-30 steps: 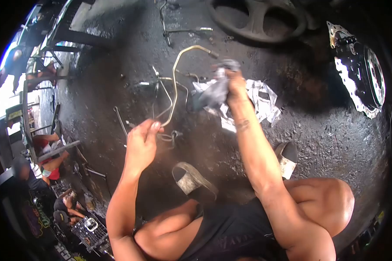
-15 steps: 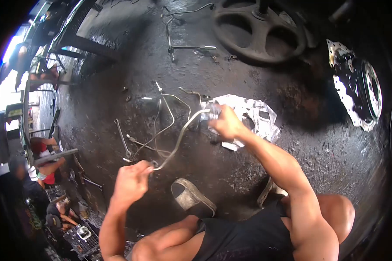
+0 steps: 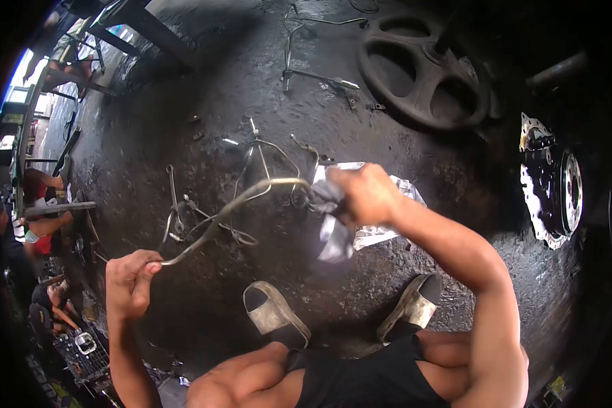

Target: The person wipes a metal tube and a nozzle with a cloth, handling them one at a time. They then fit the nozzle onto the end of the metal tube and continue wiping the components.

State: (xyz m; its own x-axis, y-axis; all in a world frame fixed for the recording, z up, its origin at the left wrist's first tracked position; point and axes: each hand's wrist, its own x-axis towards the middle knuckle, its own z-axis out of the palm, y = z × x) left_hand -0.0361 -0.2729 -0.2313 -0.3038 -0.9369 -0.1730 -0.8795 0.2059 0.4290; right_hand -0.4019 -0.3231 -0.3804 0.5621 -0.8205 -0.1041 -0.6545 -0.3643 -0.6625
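2 hands, 1 bent metal tube (image 3: pixel 217 217), spanning lower left to centre of frame. Left hand (image 3: pixel 130 282): closed on tube's lower end. Right hand (image 3: pixel 364 194): clenched on grey rag (image 3: pixel 334 234) wrapped round upper end. Risk, judged: hard wiping may kink thin tube, or greasy rag slips off.

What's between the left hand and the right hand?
Head view: the bent metal tube spans from left hand to right hand, with loose tubes on the floor beneath.

Ahead — pipes (image 3: pixel 251 183), wheel (image 3: pixel 421 75) obstruct floor (image 3: pixel 455 183).
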